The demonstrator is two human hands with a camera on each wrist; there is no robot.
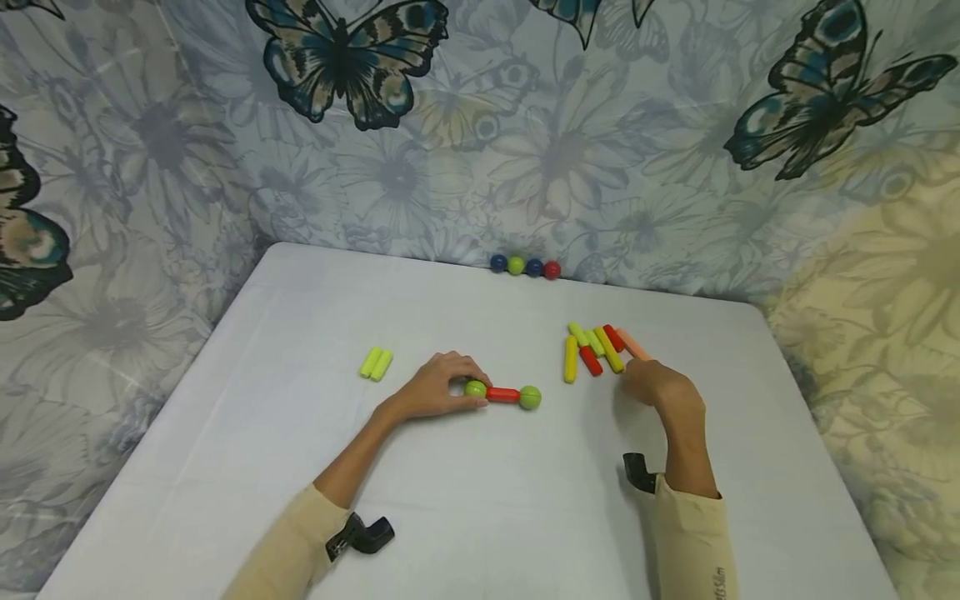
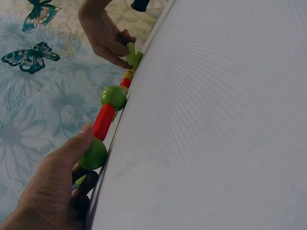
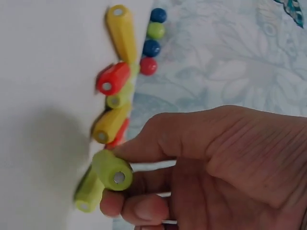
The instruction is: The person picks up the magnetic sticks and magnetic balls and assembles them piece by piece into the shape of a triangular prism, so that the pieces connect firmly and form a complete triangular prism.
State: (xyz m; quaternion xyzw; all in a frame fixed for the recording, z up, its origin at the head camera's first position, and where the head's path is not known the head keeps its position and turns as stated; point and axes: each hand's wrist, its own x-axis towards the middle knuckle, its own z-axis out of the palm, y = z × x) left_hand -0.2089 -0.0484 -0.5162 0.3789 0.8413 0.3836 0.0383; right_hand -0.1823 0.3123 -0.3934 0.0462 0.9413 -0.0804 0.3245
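A red magnetic rod (image 1: 503,395) lies on the table with a green ball (image 1: 476,389) at its left end and another green ball (image 1: 530,397) at its right end. Thumb and fingers of my left hand (image 1: 438,385) hold the left ball. At the near right edge of a pile of rods, my right hand (image 1: 663,396) pinches a short green rod (image 3: 115,172), its silver magnet end showing in the right wrist view. A second green rod (image 3: 88,192) lies just beyond it. The head view hides the pinched rod behind the hand.
The pile includes a yellow rod (image 1: 571,360), a red rod (image 1: 591,361) and a peach rod (image 1: 634,344). Two green rods (image 1: 376,363) lie side by side at left. Along the table's back edge stands a row of balls (image 1: 534,267), blue, green and red, against patterned cloth.
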